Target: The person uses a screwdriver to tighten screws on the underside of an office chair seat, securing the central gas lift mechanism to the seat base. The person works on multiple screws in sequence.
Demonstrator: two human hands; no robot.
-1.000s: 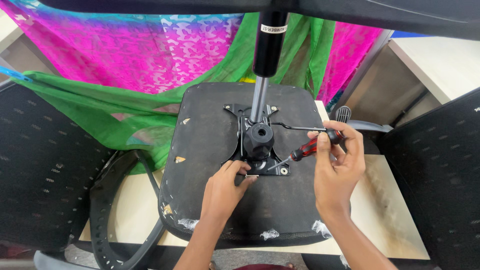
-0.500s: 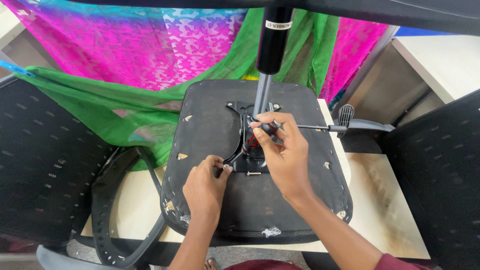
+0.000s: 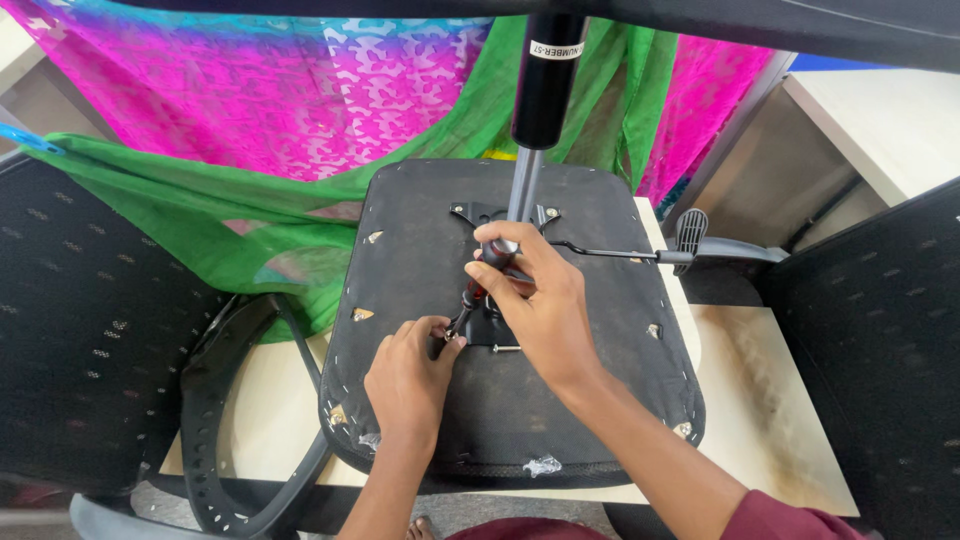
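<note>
An upturned black chair seat point(image 3: 420, 240) lies on a pale table, its metal mechanism plate and gas cylinder point(image 3: 540, 90) sticking up toward me. My right hand point(image 3: 535, 300) grips a screwdriver point(image 3: 468, 300) with a red and black handle, its tip angled down-left to the plate's near left corner. My left hand point(image 3: 410, 375) rests on the seat there, fingertips pinched at the screwdriver tip, apparently on a small screw. A loose bolt point(image 3: 505, 348) lies just right of that spot. The adjustment lever point(image 3: 640, 255) runs right to a grey paddle.
Pink and green patterned cloth point(image 3: 250, 110) hangs behind and drapes left of the seat. A black plastic armrest loop point(image 3: 215, 400) lies at the table's left edge. Black mesh chair backs stand at left point(image 3: 80, 330) and right point(image 3: 880, 330). A pale desk point(image 3: 880, 110) sits at upper right.
My right hand has swung from the right side of the seat to the centre over the mechanism, turning the screwdriver tip down-left. My left hand stayed near the plate's near corner.
</note>
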